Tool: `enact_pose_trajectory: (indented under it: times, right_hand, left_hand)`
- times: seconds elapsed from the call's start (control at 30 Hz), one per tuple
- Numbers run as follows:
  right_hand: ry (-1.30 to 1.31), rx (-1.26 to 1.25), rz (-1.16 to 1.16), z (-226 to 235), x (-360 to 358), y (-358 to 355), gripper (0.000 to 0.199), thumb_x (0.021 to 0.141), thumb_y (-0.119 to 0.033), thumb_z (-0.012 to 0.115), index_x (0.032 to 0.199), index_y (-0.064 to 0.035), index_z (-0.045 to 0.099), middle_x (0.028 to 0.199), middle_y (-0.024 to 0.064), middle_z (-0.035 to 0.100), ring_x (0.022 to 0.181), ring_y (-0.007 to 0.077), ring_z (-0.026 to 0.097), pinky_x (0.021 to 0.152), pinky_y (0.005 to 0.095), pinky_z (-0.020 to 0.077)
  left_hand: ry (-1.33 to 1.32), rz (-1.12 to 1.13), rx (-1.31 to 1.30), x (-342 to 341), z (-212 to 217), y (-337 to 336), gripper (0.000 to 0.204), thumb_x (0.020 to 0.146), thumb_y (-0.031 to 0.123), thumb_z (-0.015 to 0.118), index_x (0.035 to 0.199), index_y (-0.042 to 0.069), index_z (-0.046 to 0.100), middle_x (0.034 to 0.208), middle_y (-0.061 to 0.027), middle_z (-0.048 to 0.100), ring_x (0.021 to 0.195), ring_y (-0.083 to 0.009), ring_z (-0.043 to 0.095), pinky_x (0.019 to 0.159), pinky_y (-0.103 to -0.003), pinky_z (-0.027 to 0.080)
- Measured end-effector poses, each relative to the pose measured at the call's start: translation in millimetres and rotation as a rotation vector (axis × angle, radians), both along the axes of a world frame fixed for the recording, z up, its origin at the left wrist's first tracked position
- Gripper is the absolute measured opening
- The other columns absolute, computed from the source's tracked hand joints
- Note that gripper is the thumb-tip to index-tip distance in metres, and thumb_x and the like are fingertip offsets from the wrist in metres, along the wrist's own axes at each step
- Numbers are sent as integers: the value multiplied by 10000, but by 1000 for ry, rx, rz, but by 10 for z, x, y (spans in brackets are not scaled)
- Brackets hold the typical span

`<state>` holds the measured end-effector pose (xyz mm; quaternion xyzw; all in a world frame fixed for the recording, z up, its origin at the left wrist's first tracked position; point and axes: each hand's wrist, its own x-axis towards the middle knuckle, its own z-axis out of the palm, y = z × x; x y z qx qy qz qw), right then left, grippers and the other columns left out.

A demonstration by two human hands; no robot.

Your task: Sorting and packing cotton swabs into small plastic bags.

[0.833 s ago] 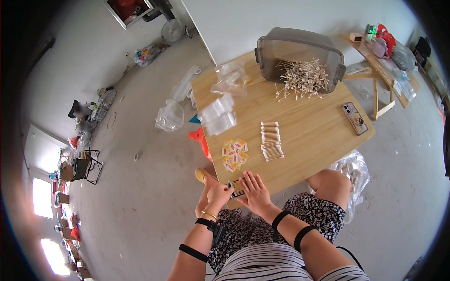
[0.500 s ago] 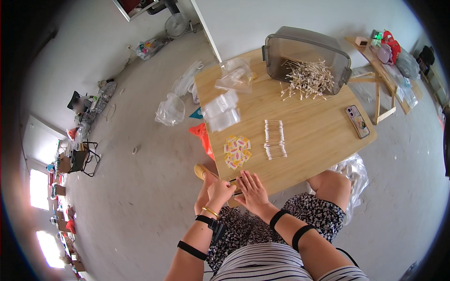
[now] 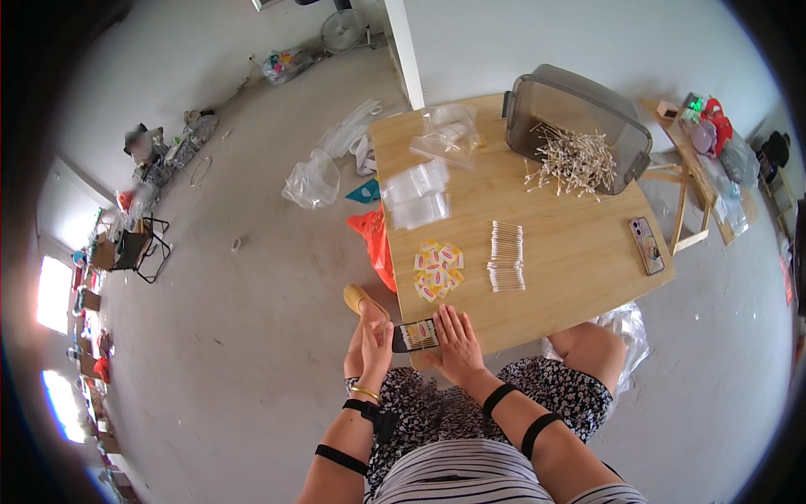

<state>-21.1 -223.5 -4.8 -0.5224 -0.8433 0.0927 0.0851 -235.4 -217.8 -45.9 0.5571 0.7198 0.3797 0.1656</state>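
At the table's near left edge lies a small flat pack (image 3: 419, 335), dark at its left end, with a row of cotton swabs and a yellow-and-white card showing in it. My left hand (image 3: 377, 346) pinches the pack's dark left end. Flat across its right end rests my right hand (image 3: 457, 338), fingers stretched out. Just beyond are a loose pile of small yellow-and-white cards (image 3: 438, 269) and a neat column of cotton swabs (image 3: 506, 256).
Clear small bags (image 3: 417, 195) and larger clear bags (image 3: 447, 137) lie at the table's far left. A grey bin (image 3: 598, 105) on its side spills a heap of cotton swabs (image 3: 575, 161). A phone (image 3: 646, 245) sits at right. An orange bag (image 3: 375, 244) hangs by the left edge.
My left hand has drawn away to the left, and the pack, mostly covered before, now shows between my hands. My right hand stays flat. The whole view has shifted slightly.
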Motion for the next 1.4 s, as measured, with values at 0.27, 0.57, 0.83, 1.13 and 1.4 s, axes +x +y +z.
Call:
enact_pose_trajectory:
  times: [0.27,0.57,0.83,1.13,1.4]
  right_hand:
    - [-151,-58,5,-33,-122,28,999,906,-638,533,1544,67,225,1642,215,180,1541,325,136,1251,459,104]
    - [25,-42,24,-65,-162,40,989,930,-642,509,1537,83,218,1631,271,143,1533,381,120,1244,485,117]
    - [85,100,-377,58,1088,575,632,852,-218,681,1426,-77,460,1506,235,326,1431,446,264,1157,551,269]
    - [157,37,-367,219,1460,874,394,826,-190,705,1213,-161,643,1385,115,423,1379,367,344,1137,503,312]
    - [211,83,-274,177,1529,1096,276,838,-117,670,1107,-167,711,1361,107,470,1363,363,377,1142,501,310]
  left_hand:
    - [-423,144,-84,290,-240,-12,581,1004,440,590,668,-32,558,545,-80,512,528,-150,489,511,-370,396]
    - [-458,161,-3,349,-70,7,475,1010,342,589,757,-58,631,629,-152,614,595,-178,575,595,-377,463]
    - [137,155,112,152,295,-19,398,893,224,671,1233,70,531,1056,-111,604,999,-303,576,877,-437,439]
    - [57,-417,23,1056,743,-93,289,814,138,678,1097,127,623,1159,-102,568,1133,-320,508,963,-471,367]
    - [142,-638,-39,1544,745,67,416,851,225,684,1227,92,565,1237,-102,545,1209,-333,478,1006,-479,368]
